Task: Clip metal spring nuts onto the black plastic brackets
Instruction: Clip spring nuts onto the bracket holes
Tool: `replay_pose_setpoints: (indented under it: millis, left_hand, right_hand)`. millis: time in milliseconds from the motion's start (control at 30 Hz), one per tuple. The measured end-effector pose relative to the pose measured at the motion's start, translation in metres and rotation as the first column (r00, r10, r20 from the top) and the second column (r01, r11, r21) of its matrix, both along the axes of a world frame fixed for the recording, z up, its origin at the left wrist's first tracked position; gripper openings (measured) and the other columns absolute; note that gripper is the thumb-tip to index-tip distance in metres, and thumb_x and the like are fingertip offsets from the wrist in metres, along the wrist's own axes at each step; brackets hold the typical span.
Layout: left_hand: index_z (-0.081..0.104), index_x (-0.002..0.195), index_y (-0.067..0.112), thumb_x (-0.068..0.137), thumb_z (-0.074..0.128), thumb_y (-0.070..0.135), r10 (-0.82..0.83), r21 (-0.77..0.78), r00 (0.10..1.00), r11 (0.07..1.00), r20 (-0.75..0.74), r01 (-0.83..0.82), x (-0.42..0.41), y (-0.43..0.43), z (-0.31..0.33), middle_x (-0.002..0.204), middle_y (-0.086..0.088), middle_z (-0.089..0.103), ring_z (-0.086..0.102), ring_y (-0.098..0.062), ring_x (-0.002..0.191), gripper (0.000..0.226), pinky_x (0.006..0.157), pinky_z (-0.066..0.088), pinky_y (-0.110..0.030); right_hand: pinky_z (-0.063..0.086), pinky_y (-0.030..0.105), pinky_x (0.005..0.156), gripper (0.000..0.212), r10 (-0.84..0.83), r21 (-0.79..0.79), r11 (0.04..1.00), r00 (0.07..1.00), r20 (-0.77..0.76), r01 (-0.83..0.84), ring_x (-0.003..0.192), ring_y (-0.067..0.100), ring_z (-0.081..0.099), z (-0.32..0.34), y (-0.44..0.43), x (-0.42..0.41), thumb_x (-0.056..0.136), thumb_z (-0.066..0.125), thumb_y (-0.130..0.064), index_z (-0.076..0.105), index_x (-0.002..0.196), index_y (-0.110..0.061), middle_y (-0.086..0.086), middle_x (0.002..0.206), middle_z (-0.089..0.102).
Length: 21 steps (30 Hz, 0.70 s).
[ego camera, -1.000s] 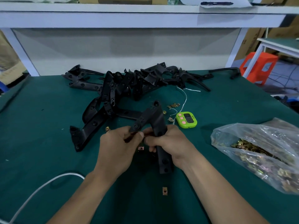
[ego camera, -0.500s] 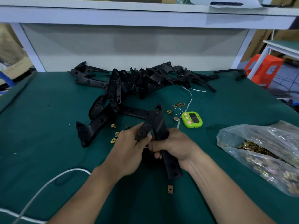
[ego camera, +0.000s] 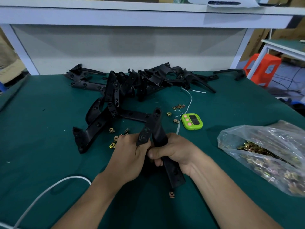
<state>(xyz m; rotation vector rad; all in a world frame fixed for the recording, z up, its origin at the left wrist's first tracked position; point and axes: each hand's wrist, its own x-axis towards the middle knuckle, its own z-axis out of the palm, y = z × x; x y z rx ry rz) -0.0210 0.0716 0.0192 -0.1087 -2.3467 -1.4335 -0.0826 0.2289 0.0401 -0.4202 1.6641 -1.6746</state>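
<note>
Over the green tabletop, I see both grips clenched on one black plastic bracket: the left grip pinches its short arm, and the right grip wraps round its long arm, whose near end lies just beside a lone spring nut. A heap of brackets lies farther back (loose spring nuts scattered just beyond the left grip). A clear bag of spring nuts sits at right, near a green timer.

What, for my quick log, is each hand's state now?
Left hand: grips the black bracket by its shorter limb.
Right hand: grips the same bracket's longer limb.
</note>
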Motion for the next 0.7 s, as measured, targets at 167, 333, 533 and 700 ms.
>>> replay_pose_setpoints:
  millis: [167, 333, 533, 700]
  left_hand:
    - [0.039, 0.06, 0.015, 0.09, 0.048, 0.026, 0.152, 0.05, 0.982, 0.986, 0.11, -0.158, -0.006, -0.006, 0.0, 0.05, 0.012, 0.041, 0.033, -0.002, 0.049, 0.034, 0.045, 0.028, -0.017]
    - [0.066, 0.069, 0.019, 0.093, 0.052, 0.022, 0.339, 0.211, 0.923, 0.903, 0.184, -0.374, -0.014, -0.02, 0.002, 0.063, 0.002, 0.067, 0.056, -0.013, 0.055, 0.028, 0.052, 0.045, -0.027]
    - [0.081, 0.084, 0.022, 0.095, 0.068, 0.014, 0.112, 0.548, 0.963, 0.803, 0.246, -0.233, -0.011, -0.025, 0.007, 0.082, -0.008, 0.078, 0.07, -0.011, 0.069, 0.019, 0.064, 0.055, -0.018]
    - [0.082, 0.092, 0.016, 0.072, 0.077, 0.014, -0.088, 0.702, 0.969, 0.705, 0.231, -0.103, -0.006, -0.02, 0.009, 0.097, -0.015, 0.078, 0.075, -0.018, 0.084, 0.02, 0.072, 0.058, -0.021]
  right_hand:
    - [0.046, 0.024, 0.05, 0.019, -0.04, -0.024, 0.999, 0.999, -0.034, 0.04, 0.049, 0.016, 0.056, 0.0, -0.002, 0.001, 0.08, 0.074, 0.013, 0.068, 0.072, -0.004, 0.007, 0.064, 0.064]
    - [0.046, 0.03, 0.052, 0.013, -0.093, 0.224, 0.957, 0.927, -0.364, 0.184, 0.048, 0.022, 0.061, 0.004, 0.013, -0.016, 0.07, 0.081, -0.003, 0.069, 0.065, -0.005, 0.013, 0.061, 0.065]
    - [0.047, 0.024, 0.047, 0.017, 0.193, 0.526, 0.848, 0.889, -0.415, 0.062, 0.047, 0.02, 0.066, 0.013, 0.035, -0.023, 0.073, 0.079, -0.021, 0.067, 0.066, -0.012, 0.005, 0.06, 0.07]
    - [0.052, 0.033, 0.047, 0.016, 0.034, 0.494, 0.785, 0.769, -0.638, 0.375, 0.046, 0.02, 0.066, 0.012, 0.029, -0.026, 0.078, 0.068, -0.015, 0.062, 0.067, -0.005, 0.008, 0.052, 0.065]
